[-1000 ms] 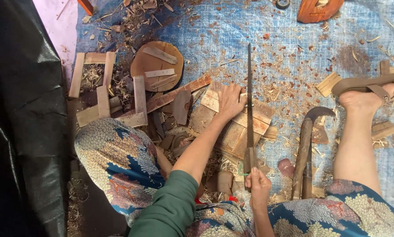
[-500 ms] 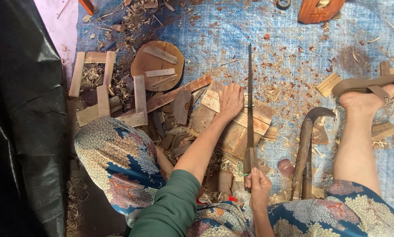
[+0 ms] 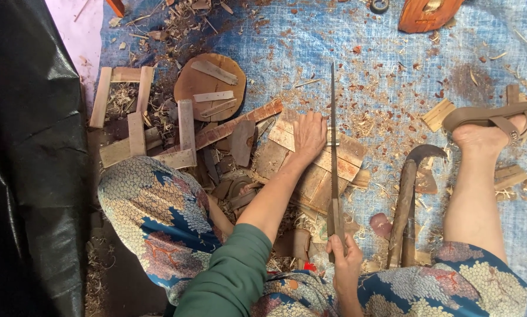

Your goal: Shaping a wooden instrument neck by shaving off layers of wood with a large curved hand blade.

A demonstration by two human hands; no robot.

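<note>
My left hand (image 3: 308,136) lies flat, fingers spread, pressing down on a flat wooden board (image 3: 345,157) that rests on a stack of wood pieces. My right hand (image 3: 346,262) grips the wooden handle of a long narrow saw (image 3: 334,141). Its blade runs straight away from me, edge down across the board, just right of my left hand. I sit on the ground with my knees apart, in patterned cloth and a green sleeve.
A round wooden disc with slats (image 3: 210,87) and a wooden frame (image 3: 121,97) lie to the left. A curved-headed tool (image 3: 405,199) lies beside my right leg; my sandalled foot (image 3: 492,126) is further right. Shavings cover the blue tarp (image 3: 392,58). Black plastic sheet (image 3: 28,158) at left.
The saw has slid slightly along the board; my left hand stays pressed in the same place.
</note>
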